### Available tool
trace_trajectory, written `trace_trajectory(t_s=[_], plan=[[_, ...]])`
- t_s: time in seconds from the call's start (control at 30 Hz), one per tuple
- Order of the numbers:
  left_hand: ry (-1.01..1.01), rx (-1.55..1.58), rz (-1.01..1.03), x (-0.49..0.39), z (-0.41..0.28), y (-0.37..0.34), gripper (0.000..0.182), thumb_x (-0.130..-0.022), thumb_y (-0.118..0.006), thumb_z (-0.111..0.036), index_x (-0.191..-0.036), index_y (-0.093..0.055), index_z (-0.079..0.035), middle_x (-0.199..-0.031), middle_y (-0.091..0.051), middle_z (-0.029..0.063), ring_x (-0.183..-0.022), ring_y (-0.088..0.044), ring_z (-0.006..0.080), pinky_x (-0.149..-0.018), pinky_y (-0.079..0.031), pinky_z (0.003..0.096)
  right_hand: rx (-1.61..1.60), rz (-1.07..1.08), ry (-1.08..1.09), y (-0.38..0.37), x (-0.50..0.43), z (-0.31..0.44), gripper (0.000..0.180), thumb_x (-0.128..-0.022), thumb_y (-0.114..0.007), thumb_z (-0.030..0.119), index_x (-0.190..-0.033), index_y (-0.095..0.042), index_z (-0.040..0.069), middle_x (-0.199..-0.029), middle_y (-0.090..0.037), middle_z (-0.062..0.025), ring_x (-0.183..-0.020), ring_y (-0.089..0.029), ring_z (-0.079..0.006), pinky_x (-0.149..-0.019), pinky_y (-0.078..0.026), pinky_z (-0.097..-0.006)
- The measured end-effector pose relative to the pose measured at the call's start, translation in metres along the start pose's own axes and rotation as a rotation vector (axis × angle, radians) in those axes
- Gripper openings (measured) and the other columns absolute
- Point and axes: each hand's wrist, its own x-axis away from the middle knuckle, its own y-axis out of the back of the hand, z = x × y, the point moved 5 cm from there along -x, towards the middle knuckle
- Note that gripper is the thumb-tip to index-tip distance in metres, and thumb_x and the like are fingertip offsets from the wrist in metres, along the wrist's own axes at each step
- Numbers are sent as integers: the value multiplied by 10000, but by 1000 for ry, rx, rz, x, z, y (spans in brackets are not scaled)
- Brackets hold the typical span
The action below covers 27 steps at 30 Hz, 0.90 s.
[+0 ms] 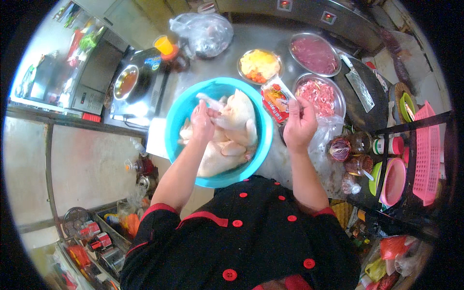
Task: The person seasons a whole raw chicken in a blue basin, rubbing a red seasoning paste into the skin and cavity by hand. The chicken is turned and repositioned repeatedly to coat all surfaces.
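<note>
Plucked raw whole chickens (221,156) lie in a turquoise plastic basin (267,145) in front of me. My left hand (203,121) is over the basin beside a chicken's leg, fingers bent; whether it grips anything is not clear. With thumb and fingers, my right hand (300,125) holds a red and white printed seasoning packet (276,99) upright, just right of the basin's rim. Behind the packet stand a plate of yellow and orange food (260,65), a metal dish of sliced pale-red meat (315,96) and a metal tray of darker red meat (314,54).
At right, a cleaver (359,88) lies on a round dark chopping board (348,105), near jars (359,165), a halved red cabbage (340,148) and a pink basket (427,156). At left are a cooker with a pan (127,82), an orange-topped bottle (170,54) and a plastic bag (206,32).
</note>
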Motion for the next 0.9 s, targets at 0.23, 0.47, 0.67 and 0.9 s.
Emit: trace_trajectory(t_s=[0.23, 0.47, 0.67, 0.9], plan=[[-191, -696, -178, 5, -16, 27, 405, -881, -650, -263, -1162, -546, 11, -1054, -630, 182, -1001, -583, 229, -857, -461, 346, 172, 342, 311, -49, 27, 8, 136, -863, -669, 123, -968, -639, 42, -832, -662, -160, -739, -654, -348, -637, -523, -395], [-951, -1748, 154, 60, -11, -35, 621, -791, -619, -208, -1350, -438, -9, -1349, -464, 222, -1278, -399, 389, -1088, -244, 536, 150, 230, 257, -36, 37, 0, 138, -894, -643, 150, -994, -643, 55, -859, -667, -170, -756, -661, -351, -638, -522, -397], [-519, -1913, 297, 35, 7, -36, 563, -884, -476, -217, -1370, -393, 55, -1457, -365, 226, -1377, -313, 371, -1138, -203, 523, 210, 233, 225, -64, 26, -11, 142, -897, -618, 152, -1003, -633, 59, -868, -669, -155, -764, -652, -359, -644, -518, -419], [-1186, -1823, 872, 53, 42, -68, 669, -858, -553, -375, -1337, -430, 75, -1444, -362, 268, -1372, -313, 377, -1136, -202, 518, 185, 197, 42, -47, 10, -19, 154, -916, -594, 159, -1022, -629, 53, -893, -666, -179, -811, -647, -383, -670, -508, -440]])
